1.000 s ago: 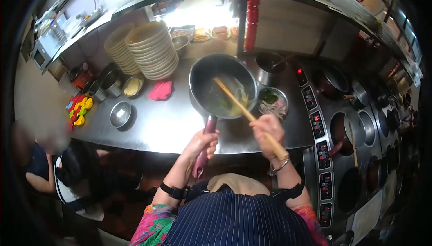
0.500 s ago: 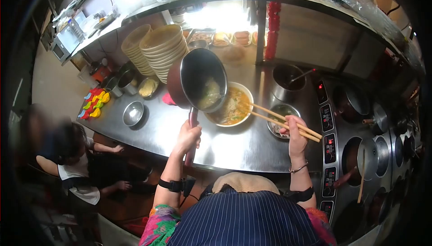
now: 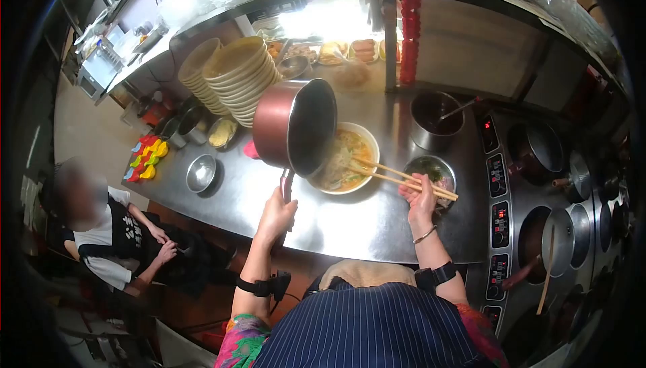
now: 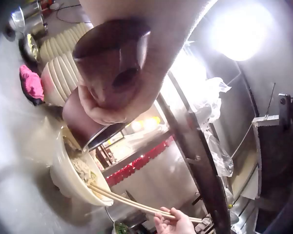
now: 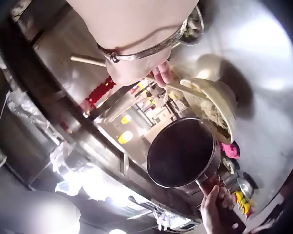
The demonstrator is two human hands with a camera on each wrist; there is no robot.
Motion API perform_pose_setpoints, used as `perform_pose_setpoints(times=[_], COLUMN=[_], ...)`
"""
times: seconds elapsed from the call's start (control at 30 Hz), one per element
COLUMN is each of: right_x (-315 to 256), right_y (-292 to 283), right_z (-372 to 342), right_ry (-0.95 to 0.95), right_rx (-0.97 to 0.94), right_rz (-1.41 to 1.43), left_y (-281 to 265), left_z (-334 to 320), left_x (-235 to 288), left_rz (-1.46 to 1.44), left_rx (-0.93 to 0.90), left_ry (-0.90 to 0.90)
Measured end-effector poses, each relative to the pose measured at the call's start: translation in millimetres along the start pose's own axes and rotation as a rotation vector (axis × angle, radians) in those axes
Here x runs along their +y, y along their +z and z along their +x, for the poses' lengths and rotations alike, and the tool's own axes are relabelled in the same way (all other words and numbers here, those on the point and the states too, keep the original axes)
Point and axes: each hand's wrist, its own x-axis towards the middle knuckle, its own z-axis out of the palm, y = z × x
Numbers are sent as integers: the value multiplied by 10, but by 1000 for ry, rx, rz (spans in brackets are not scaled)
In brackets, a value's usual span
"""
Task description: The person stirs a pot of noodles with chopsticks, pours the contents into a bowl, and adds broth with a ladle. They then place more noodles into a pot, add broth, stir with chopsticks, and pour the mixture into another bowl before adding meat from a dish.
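My left hand (image 3: 276, 214) grips the dark red handle of a saucepan (image 3: 269, 122). The pan is tipped on its side, its mouth facing right over a large cream bowl (image 3: 375, 147). In the right wrist view its dark inside shows no food. Noodles (image 4: 82, 169) in an orange broth with green bits fill the bowl, and steam rises. Long wooden chopsticks (image 3: 393, 175) are held in my right hand (image 3: 421, 199), palm turned up, with their tips in the noodles. Just behind that hand stands a metal bowl (image 3: 453, 171) of greens and sliced meat.
Tall stacks of cream bowls (image 3: 239, 72) stand behind the pan, near a pink cloth (image 3: 250, 150). A small metal bowl (image 3: 200, 173) sits to the left. On the right are a metal pot (image 3: 426, 138) with a ladle and several cooking wells. Another person (image 3: 111, 233) is at left.
The saucepan went from low over the counter to tipped on its side above the bowl, and the food seen inside it is gone. The chopsticks moved from the pan into the bowl.
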Motion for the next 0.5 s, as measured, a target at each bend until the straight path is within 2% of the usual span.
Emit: perform_pose_setpoints(times=[0.07,0.2,0.27,0.3,0.37,0.43,0.5], right_x=[37,-52,-234,-329,-534,-758,-981], right_y=[-18,42,182,262,443,648,808], right_z=[-7,-57,-137,-170,-263,-470,-675], right_ry=[9,-48,-198,-199,-272,-314,-508], right_rx=[46,9,-133,-133,-329,-367,-436], right_rz=[73,31,-102,-104,-320,-380,-614], left_y=[20,40,59,62,66,51,36], left_z=[-33,-48,-51,-45,-3,83,59], left_x=[24,95,93,84,-4,-189,-211], left_rz=[14,169,217,259,297,407,389], left_rx=[13,11,18,29,42,95,98], left_ry=[4,27,43,68,92,249,256])
